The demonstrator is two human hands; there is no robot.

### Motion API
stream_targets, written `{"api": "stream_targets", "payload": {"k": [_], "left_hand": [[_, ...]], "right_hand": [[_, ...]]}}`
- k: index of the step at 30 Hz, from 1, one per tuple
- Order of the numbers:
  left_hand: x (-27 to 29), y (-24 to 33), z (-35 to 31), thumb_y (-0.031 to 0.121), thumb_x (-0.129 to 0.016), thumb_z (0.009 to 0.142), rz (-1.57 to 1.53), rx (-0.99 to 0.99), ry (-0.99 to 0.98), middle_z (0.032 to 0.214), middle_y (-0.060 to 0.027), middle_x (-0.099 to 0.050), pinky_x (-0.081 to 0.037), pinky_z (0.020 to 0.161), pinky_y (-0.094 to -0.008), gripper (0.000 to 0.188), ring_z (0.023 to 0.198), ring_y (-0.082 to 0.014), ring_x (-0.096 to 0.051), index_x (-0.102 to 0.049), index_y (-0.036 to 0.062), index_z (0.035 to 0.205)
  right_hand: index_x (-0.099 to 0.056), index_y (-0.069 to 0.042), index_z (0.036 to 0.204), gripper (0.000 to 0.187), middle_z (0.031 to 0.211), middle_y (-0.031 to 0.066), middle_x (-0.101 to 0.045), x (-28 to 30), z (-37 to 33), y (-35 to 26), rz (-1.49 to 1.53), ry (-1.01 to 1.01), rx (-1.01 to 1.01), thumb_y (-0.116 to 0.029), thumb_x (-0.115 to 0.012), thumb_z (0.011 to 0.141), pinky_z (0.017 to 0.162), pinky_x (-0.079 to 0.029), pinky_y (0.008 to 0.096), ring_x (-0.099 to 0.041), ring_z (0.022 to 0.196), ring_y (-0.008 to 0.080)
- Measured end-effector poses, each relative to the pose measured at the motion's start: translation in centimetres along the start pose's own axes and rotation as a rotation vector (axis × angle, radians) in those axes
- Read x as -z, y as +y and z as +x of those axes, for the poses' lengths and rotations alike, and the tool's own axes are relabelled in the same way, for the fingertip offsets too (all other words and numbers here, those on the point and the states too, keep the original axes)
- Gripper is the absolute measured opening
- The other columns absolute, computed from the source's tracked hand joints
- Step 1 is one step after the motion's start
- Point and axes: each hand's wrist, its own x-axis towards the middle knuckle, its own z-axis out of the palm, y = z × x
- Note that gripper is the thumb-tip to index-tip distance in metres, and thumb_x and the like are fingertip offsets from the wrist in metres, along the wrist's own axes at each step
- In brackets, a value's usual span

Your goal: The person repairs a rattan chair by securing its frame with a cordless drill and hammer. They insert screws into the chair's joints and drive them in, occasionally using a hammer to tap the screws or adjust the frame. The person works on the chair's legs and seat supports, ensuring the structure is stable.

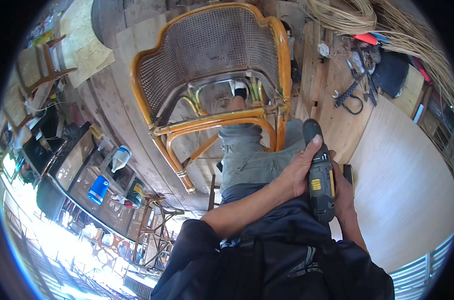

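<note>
A black cordless drill (321, 175) with a yellow switch lies over my lap, its chuck end pointing away from me. My left hand (299, 172) is closed around its front part, with the thumb on the chuck. On the drill's right side, my right hand (343, 192) wraps the grip, partly hidden behind the body. In front of me is a rattan armchair (212, 122) with a woven cane back (212, 42) and an open seat frame. My leg in grey trousers reaches to this frame, and a foot shows through it.
A pale curved board (412, 185) stands at the right. Beyond it, hand tools (354, 92) lie on planks below coiled cane strips (347, 17). To the left, a table carries a blue can (98, 190) and a white bottle (121, 158), near more rattan frames (154, 235).
</note>
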Motion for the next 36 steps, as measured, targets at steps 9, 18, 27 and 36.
{"api": "stream_targets", "payload": {"k": [9,18,27,36], "left_hand": [[0.1,0.6,-2.2,0.048,-0.067,0.078,0.047,-0.097,0.071,0.094,-0.0095,-0.062,-0.054,0.076,-0.0409,0.055,0.084,-0.0221,-0.062,-0.052,0.0043,0.106],[1.5,1.2,-3.8,0.052,-0.064,0.078,-0.048,-0.033,0.111,0.099,-0.0107,-0.061,-0.052,0.080,-0.0405,0.056,0.087,-0.0239,-0.061,-0.053,0.0050,0.107],[1.6,2.0,-3.2,0.050,-0.065,0.078,-0.123,-0.002,0.104,0.088,-0.0081,-0.061,-0.055,0.070,-0.0373,0.052,0.075,-0.0202,-0.063,-0.052,0.0059,0.102],[3.1,2.3,-2.8,0.052,-0.063,0.079,-0.116,0.015,0.077,0.090,-0.0093,-0.064,-0.053,0.077,-0.0390,0.055,0.082,-0.0237,-0.063,-0.053,0.0055,0.107]], "right_hand": [[-0.018,-0.010,0.140,0.072,0.110,0.0201,-0.058,0.0,0.0,-1.5,-0.061,-0.093,-0.064,-0.009,-0.059,0.080,0.079,-0.048,0.0436,-0.060,0.094,0.0392],[-0.011,-0.004,0.141,0.091,0.110,0.0200,-0.058,0.4,-0.2,-3.6,-0.161,-0.248,-0.026,-0.019,-0.068,0.072,0.069,-0.049,0.0450,-0.062,0.081,0.0399],[-0.013,-0.003,0.139,0.089,0.111,0.0230,-0.057,0.1,0.7,-4.9,-0.178,-0.276,-0.110,-0.019,-0.068,0.071,0.069,-0.050,0.0466,-0.062,0.083,0.0401],[-0.011,-0.003,0.139,0.091,0.110,0.0245,-0.057,-0.2,1.0,-5.3,-0.231,-0.309,-0.118,-0.015,-0.069,0.070,0.068,-0.050,0.0474,-0.062,0.082,0.0406]]}}
